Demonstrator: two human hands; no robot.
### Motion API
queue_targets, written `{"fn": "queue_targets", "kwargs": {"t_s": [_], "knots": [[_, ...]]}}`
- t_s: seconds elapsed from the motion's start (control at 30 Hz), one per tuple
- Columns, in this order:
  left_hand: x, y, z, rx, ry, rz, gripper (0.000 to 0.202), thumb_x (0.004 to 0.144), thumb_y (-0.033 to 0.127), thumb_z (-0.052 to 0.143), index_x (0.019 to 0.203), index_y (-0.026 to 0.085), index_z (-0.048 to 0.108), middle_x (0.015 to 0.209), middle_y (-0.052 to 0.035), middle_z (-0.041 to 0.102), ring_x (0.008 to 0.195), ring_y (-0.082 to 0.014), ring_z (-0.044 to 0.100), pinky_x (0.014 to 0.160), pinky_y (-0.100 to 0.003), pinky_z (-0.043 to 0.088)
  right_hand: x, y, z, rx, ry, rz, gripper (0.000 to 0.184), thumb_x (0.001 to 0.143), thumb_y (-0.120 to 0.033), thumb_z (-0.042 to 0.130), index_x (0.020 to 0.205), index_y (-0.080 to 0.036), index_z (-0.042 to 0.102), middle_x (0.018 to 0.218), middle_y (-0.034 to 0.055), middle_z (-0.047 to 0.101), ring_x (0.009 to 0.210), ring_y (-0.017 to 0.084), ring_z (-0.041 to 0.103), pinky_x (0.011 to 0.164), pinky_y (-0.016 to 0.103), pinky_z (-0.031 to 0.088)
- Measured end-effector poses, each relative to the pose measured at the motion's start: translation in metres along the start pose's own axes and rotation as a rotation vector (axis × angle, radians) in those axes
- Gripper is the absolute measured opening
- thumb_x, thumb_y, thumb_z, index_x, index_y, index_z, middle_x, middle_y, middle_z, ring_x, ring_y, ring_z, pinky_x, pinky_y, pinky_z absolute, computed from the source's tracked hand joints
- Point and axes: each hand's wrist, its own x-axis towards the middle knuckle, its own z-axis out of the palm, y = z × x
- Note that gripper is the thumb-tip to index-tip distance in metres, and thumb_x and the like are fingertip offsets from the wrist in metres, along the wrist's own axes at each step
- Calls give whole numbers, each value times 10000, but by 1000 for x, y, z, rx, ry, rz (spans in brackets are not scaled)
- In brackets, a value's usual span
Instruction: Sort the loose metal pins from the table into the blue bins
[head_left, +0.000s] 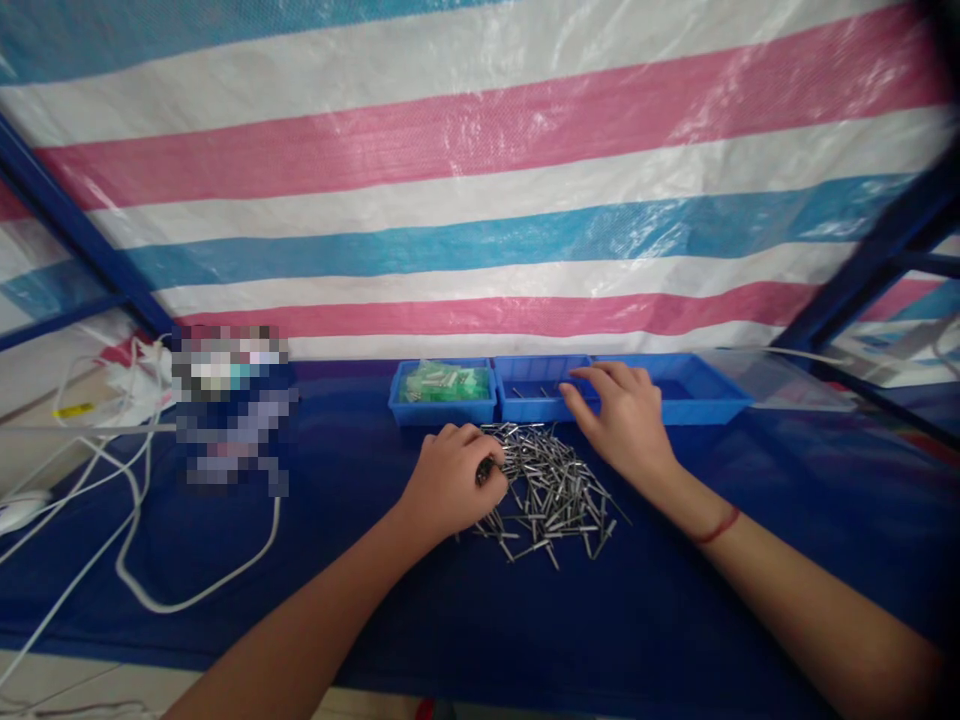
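A loose pile of silvery pop rivets [551, 490], with thin pins, lies on the blue table. At its left edge, my left hand [456, 480] is curled with the thumb toward the fingers, and rivets show in the hollow of its grip. My right hand [628, 420] hangs over the front of the blue bins, fingers apart, with nothing seen between them. Its fingertips are above the middle blue bin [529, 408], where a few rivets lie. Part of the right blue bin [705, 410] is hidden behind this hand.
On the left, a small blue bin [442, 412] contains green-tinted plastic packets [446, 382]. White cables [142, 590] loop across the table's left side, near a blurred-out patch. Striped plastic sheeting [450, 230] forms the back wall, between blue frame posts [855, 260].
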Motion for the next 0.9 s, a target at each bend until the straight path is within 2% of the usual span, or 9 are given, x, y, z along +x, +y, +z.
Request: {"fn": "queue_targets", "kwargs": {"t_s": [0.13, 0.33, 0.67, 0.9], "knots": [[0, 3, 0, 71, -35, 73, 151, 853, 295, 533, 880, 240, 671, 939, -28, 623, 875, -206, 512, 728, -332, 340, -9, -17, -7, 123, -75, -66, 250, 859, -339, 502, 1004, -189, 638, 1017, 103, 615, 950, 284, 511, 788, 436, 407], [0, 11, 4, 190, -24, 82, 188, 864, 330, 536, 857, 226, 692, 930, -52, 609, 865, -211, 498, 732, -350, 335, -16, -37, -16, 294, -169, -146, 235, 838, -273, 517, 1039, -219, 627, 1015, 93, 600, 978, 278, 512, 827, 467, 416], [1, 13, 7, 160, -72, 57, 261, 913, 312, 449, 829, 222, 679, 973, -42, 604, 865, -208, 508, 691, -337, 355, -19, -43, -16, 332, -199, -156, 207, 839, -249, 519, 1012, -217, 628, 1014, 93, 606, 994, 272, 520, 846, 449, 413], [0, 14, 8, 108, -70, 19, 157, 810, 357, 576, 860, 255, 684, 988, -35, 598, 911, -227, 509, 738, -356, 370, -21, -45, -17, 353, -218, -164, 205, 839, -246, 517, 1006, -216, 633, 1010, 95, 611, 970, 270, 526, 815, 447, 427]]}}
